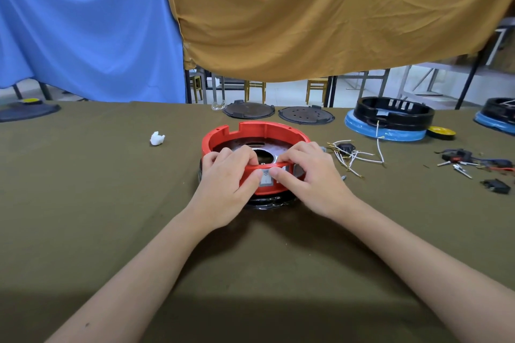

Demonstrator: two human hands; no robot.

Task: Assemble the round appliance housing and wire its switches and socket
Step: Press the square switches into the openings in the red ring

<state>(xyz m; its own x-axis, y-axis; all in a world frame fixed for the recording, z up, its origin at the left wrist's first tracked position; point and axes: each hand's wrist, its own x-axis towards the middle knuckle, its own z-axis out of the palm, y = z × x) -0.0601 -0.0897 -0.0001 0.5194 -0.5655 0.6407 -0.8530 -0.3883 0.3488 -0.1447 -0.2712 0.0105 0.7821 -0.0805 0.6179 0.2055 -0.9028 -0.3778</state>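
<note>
A round red housing ring [252, 131] stands on a black base in the middle of the green table [97, 175]. A grey rocker switch [266, 178] sits in the ring's near wall. My left hand [225, 184] grips that near wall, fingers curled over the rim and thumb against the switch. My right hand [309, 175] grips the rim from the other side, its thumb on the switch too. Right of the ring lies a bundle of white wires [354, 156] with a small black switch.
Two dark round plates [249, 110] [306, 115] lie behind the ring. Black housings on blue bases [390, 120] stand at the back right. Tools and black parts [473, 161] lie at the far right, a white crumpled scrap [157, 138] to the left.
</note>
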